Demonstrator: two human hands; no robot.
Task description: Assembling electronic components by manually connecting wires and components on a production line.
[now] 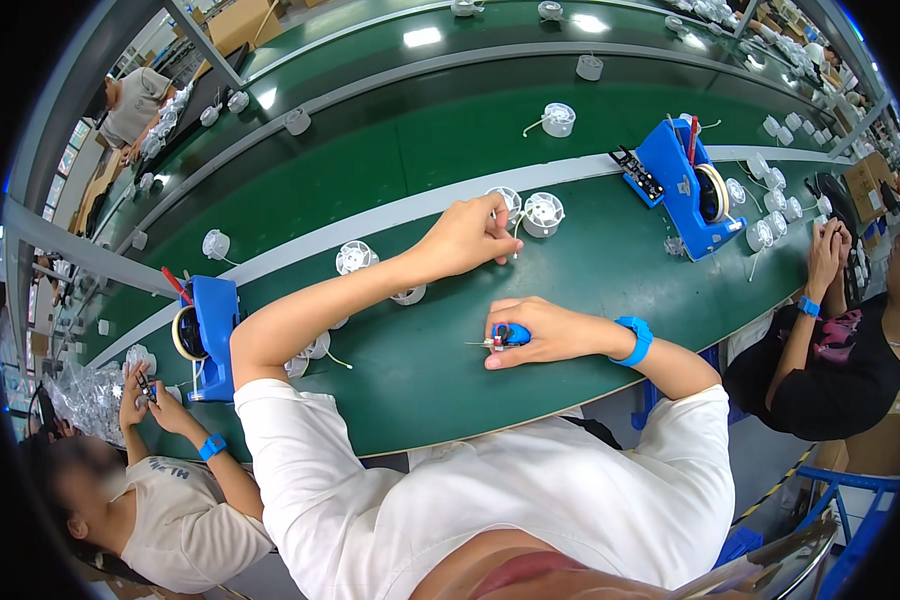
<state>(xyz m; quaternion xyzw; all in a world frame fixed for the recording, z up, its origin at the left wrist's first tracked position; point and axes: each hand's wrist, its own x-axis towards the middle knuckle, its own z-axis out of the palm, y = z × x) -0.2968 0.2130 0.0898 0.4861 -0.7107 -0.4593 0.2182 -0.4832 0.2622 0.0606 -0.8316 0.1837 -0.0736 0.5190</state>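
As the green bench [430,360] runs the width of the view, I log both bare hands over its middle. Left hand [460,238] is by the rail, bent at the fingers, thumb and index near each other; can't tell whether they actually pinch a lead. Right hand [540,330] sits nearer the body, fingers wrapped around a small blue-handled tool [511,335], its thin tip pointing left.

White fan unit [543,215] lies on the bench just right of the left fingers; a second fan unit [507,200] is partly behind them. A white lead end [516,256] shows just below the left fingertips.

Doing it well, my judgement: settle the fan unit first, grip the lead near its end, leave slack, bring the tool tip in from the side, clear of fingertips. Tool and lead are apart now.

Containers, big to small. Clear plastic bag [90,395] far left, contents too blurred to name. Cardboard box [867,185] far right, inside not visible. Right blue dispenser [670,160] carries a cream tape roll [712,193], with a red-handled item [693,140] upright in it. Left blue dispenser [215,300] carries another tape roll [187,333].
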